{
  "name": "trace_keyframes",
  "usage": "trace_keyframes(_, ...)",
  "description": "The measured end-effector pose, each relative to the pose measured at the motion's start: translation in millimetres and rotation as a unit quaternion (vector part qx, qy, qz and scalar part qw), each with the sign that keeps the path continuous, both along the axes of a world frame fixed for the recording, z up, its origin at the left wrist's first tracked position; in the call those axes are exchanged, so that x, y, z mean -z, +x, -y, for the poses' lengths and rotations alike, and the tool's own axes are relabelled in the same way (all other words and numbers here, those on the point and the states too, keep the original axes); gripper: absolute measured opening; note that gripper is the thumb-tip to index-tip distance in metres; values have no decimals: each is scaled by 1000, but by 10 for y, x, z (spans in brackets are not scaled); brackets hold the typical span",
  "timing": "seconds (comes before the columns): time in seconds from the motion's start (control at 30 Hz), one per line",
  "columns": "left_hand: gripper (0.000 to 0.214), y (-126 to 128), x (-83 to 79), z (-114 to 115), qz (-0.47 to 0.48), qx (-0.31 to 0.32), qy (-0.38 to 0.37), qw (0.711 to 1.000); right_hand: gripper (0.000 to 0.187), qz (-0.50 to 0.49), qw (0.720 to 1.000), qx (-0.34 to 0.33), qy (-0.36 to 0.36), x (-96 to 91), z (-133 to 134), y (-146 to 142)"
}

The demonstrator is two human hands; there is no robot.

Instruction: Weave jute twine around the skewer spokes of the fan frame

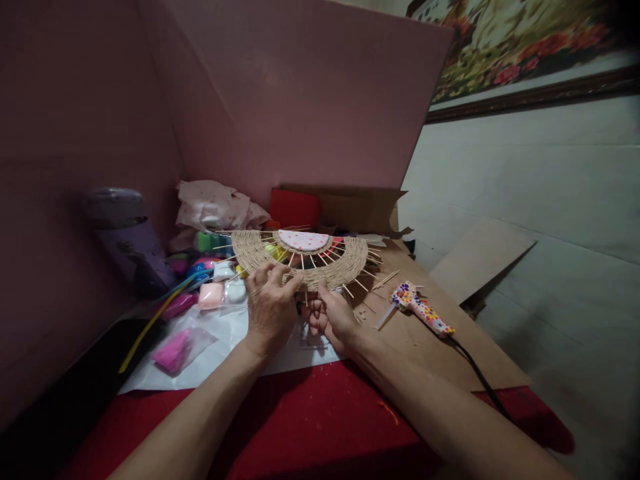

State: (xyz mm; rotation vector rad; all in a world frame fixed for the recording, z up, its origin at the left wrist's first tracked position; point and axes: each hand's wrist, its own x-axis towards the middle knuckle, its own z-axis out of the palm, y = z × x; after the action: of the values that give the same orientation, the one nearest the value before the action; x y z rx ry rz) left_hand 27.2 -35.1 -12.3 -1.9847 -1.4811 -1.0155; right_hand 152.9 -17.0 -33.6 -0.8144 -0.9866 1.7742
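Observation:
A half-round woven piece (pixel 345 263) of tan twine on thin wooden sticks, with a pink dotted half-disc (pixel 303 239) at its centre, is held up over the table. My left hand (pixel 270 307) pinches its lower rim from the left, fingers closed on the twine. My right hand (pixel 333 315) grips the lower rim just to the right, palm turned up, fingers curled under the weave. Both hands are close together at the bottom edge.
A flower-patterned glue gun (pixel 423 309) with a black cord lies on brown cardboard (pixel 450 360) to the right. Bags of coloured clay (pixel 176 351), a white sheet (pixel 225 347) and a purple bottle (pixel 131 240) sit left. Pink boards (pixel 300 93) stand behind; red cloth (pixel 310 413) covers the near table.

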Motion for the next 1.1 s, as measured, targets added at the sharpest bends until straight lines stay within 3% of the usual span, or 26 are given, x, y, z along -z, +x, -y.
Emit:
trace_keyframes(0.3,21,28,33,18,-85,20,-36,996,46,-5,1000,9,5,-16,6,-3)
trace_keyframes(0.63,20,84,-62,128,-10,-2,4,1000,52,-50,999,-4,-9,18,-22,-15)
trace_keyframes(0.9,24,201,-55,285,-35,-45,-175,983,64,-64,998,-20,13,-62,44,5)
trace_keyframes(1.1,23,210,-81,284,-37,-68,-225,971,66,-52,997,-45,27,-21,34,-14)
